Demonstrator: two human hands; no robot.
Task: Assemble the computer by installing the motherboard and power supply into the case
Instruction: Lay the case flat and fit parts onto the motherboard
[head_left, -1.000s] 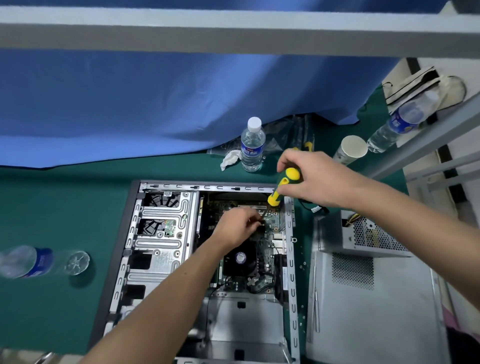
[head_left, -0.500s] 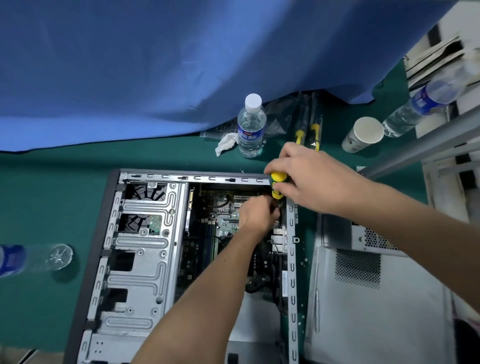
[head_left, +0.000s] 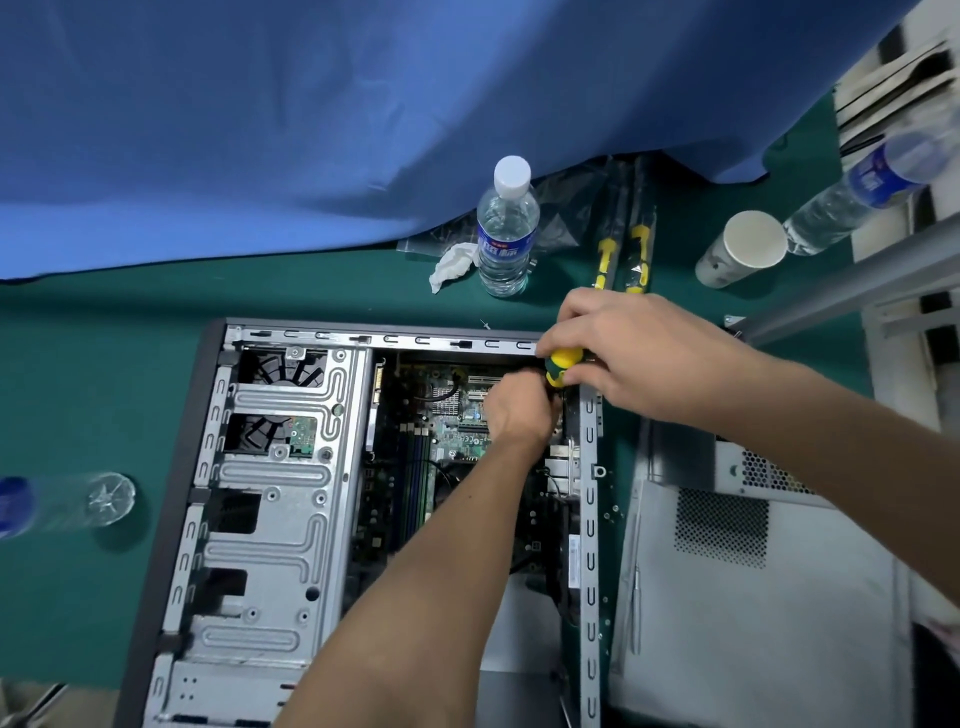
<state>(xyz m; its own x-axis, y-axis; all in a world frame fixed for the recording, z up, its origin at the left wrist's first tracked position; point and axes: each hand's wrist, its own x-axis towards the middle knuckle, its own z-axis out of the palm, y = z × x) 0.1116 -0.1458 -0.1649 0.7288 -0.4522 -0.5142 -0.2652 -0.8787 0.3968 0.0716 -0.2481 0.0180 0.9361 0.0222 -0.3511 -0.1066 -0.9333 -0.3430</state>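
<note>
Now the person is bent over the open case (head_left: 291, 519), which lies flat on the green table (head_left: 78, 364) so its inside faces up and both hands can reach down into it. The motherboard (head_left: 441, 415) already sits in the case floor, beside the metal drive cage (head_left: 270, 467). Right hand (head_left: 639, 353) is wrapped closed around the yellow screwdriver (head_left: 563, 364), handle up, shaft angled down into the far right corner of the board, which looks like a mounting screw going in. Left hand (head_left: 519, 410) is curled shut right at the tip, probably steadying the screw or blade; what the fingers pinch is hidden. The power supply (head_left: 753, 473) waits outside, just right of the case, beside the removed side panel (head_left: 753, 597), so that step appears still to come. A water bottle (head_left: 506, 228) and paper cup (head_left: 743, 249) stand well clear at the back.
</note>
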